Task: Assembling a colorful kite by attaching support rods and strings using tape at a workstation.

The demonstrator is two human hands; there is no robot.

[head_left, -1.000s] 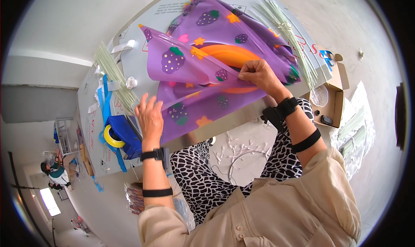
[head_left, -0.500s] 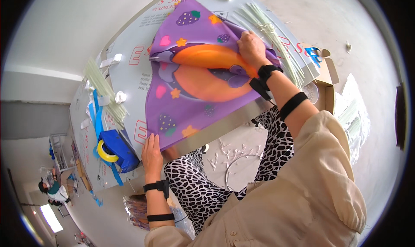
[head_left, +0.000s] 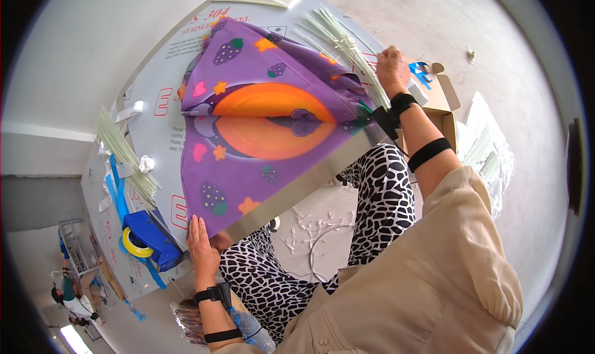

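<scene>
A purple triangular printed fabric sheet (head_left: 238, 180) with orange, star, heart and berry shapes lies over the board-topped table. Its far and right parts are rumpled and folded over. My left hand (head_left: 201, 249) rests on its near left corner, fingers stretched out together, thumb side partly hidden. Off the fabric, my right hand (head_left: 393, 70) is curled closed beside a bundle of thin pale rods (head_left: 350, 50). Whatever it may hold does not show.
Another rod bundle (head_left: 127, 159) lies at the left beside a blue tape dispenser (head_left: 155, 239) with yellow tape. An open cardboard box (head_left: 443, 106) stands at the right near plastic-wrapped rods (head_left: 480, 149). A person (head_left: 74, 301) is far off at lower left.
My right hand has let go of the fabric and moved right, past the rods. The fabric's far part has dropped and crumpled. My left hand stays at the near corner.
</scene>
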